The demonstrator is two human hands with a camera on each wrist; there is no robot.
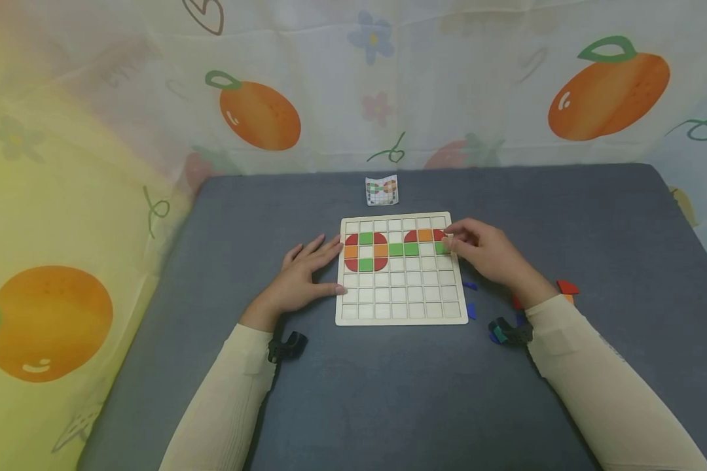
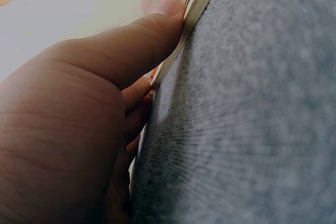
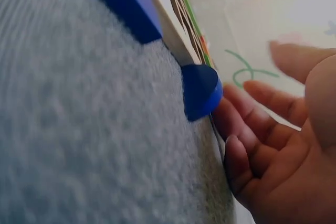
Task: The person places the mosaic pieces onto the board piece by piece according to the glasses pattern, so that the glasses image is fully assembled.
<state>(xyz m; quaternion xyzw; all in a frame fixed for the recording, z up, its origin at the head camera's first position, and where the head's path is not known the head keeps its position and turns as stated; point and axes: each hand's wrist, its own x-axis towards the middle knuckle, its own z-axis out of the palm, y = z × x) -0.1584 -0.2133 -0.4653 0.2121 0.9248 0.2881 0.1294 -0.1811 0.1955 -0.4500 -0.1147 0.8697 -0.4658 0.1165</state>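
Note:
A pale wooden grid board [image 1: 400, 321] lies on the grey table, with red, green and orange tiles in its upper cells. My left hand [image 1: 297, 281] rests against the board's left edge, fingers spread and thumb on the rim; the thumb [image 2: 157, 22] also shows on the edge in the left wrist view. Over the board's upper right corner is my right hand [image 1: 488, 254], beside a green tile [image 1: 440, 248] and a red rounded tile [image 1: 438, 235]. In the right wrist view, its thumb [image 3: 299, 61] stands apart from the loosely bent fingers, with no piece visible between them.
A small printed card [image 1: 381, 191] with a coloured pattern lies behind the board. Blue pieces [image 1: 471, 311] sit off its right edge. More loose pieces, including a red one [image 1: 568, 286], lie around and partly under the right forearm. A fruit-print cloth [image 1: 330, 78] hangs behind the table.

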